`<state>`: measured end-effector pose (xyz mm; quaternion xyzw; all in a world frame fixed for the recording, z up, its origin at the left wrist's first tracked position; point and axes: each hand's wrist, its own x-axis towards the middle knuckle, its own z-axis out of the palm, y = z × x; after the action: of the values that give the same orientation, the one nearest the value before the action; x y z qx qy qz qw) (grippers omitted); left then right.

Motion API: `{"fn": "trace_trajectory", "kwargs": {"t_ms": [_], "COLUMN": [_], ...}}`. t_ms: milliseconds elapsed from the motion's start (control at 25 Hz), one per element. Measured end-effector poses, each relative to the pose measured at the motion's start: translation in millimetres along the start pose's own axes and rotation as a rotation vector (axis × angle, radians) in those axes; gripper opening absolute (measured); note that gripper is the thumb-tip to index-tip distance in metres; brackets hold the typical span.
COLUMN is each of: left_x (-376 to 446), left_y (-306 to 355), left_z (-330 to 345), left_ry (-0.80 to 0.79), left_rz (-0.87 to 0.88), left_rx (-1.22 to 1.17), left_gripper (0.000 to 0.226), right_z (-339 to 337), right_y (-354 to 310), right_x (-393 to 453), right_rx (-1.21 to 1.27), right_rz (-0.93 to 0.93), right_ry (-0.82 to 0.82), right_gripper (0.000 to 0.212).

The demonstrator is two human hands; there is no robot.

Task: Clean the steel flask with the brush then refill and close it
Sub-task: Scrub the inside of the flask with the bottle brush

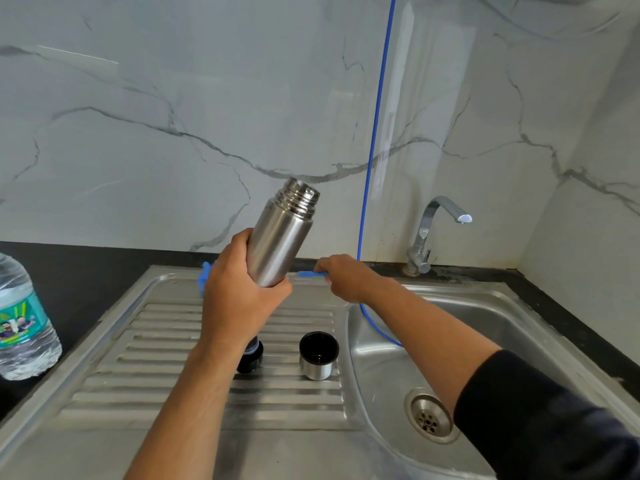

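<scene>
My left hand (pixel 239 292) grips the lower body of the steel flask (pixel 284 233), which is lifted above the drainboard, tilted, its open threaded mouth pointing up and to the right. My right hand (pixel 346 277) pinches the blue handle of the brush (pixel 310 274) lying along the back of the drainboard. The brush's blue bristle head (pixel 205 276) shows to the left, behind my left hand. On the drainboard stand the steel cup lid (pixel 318 356), open side up, and the black stopper (pixel 251 358), partly hidden by my left wrist.
A plastic water bottle (pixel 24 320) stands on the dark counter at the left. The sink basin (pixel 485 327) with its drain (pixel 431 415) lies to the right, the tap (pixel 433 233) behind it. A blue hose (pixel 375 133) runs down the marble wall into the basin.
</scene>
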<state>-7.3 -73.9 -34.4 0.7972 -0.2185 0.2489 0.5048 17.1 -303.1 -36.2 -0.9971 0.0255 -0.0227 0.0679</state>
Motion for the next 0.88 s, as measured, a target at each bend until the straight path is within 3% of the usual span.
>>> {"fn": "trace_trajectory", "kwargs": {"t_ms": [120,280,560,880], "left_x": [2,4,10,12], "left_y": [-9,-23,-46,-52], "left_z": [-2,-7,-16,-12], "left_ry": [0.008,0.066,0.221,0.18], "left_rz": [-0.015,-0.104,-0.238,-0.221], "left_rx": [0.105,0.124,0.199,0.265], "left_gripper": [0.082,0.085,0.079,0.078], "right_z": [-43,-95,-164,-204], "right_y": [-1,12,55,47], "right_x": [-29,-72,-119,-123], "right_rx": [-0.106,-0.123,-0.281,-0.185], "right_rz": [0.062,0.238,0.45,0.383], "right_ry": [0.034,0.086,0.399,0.566], "right_gripper": [0.033,0.06,0.067,0.059]}}
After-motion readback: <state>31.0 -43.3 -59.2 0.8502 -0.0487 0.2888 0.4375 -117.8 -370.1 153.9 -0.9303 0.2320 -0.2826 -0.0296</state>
